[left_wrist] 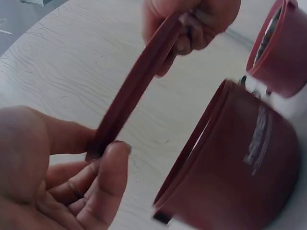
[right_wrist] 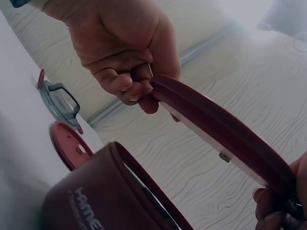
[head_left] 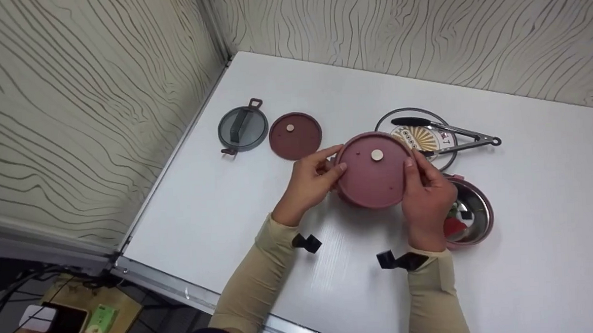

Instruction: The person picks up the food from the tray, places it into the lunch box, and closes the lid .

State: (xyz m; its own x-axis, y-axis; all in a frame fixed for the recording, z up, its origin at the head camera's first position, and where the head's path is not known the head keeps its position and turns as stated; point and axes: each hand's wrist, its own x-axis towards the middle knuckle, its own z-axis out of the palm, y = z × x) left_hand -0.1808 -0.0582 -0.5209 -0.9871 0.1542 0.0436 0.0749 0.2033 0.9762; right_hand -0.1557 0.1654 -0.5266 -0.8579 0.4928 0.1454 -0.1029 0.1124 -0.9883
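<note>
Both hands hold a round dusky-red lid (head_left: 371, 183) with a pale round knob, tilted above a red pot (left_wrist: 244, 163). My left hand (head_left: 307, 183) pinches its left rim between thumb and fingers. On the opposite rim, my right hand (head_left: 429, 202) grips it the same way. The wrist views show the lid (right_wrist: 225, 132) edge-on, apart from the pot's open mouth. In the head view the lid hides most of that pot. Behind my right hand stands a second red pot (head_left: 488, 222) with a shiny inside, holding red and green pieces partly hidden by the hand.
Another dark red lid (head_left: 295, 141) lies flat at the left, beside a grey lidded dish (head_left: 243, 131) with small red side handles. Black-and-metal tongs (head_left: 470, 136) rest across a round patterned item with a dark rim (head_left: 392, 113). Panelled walls border the table's back and left.
</note>
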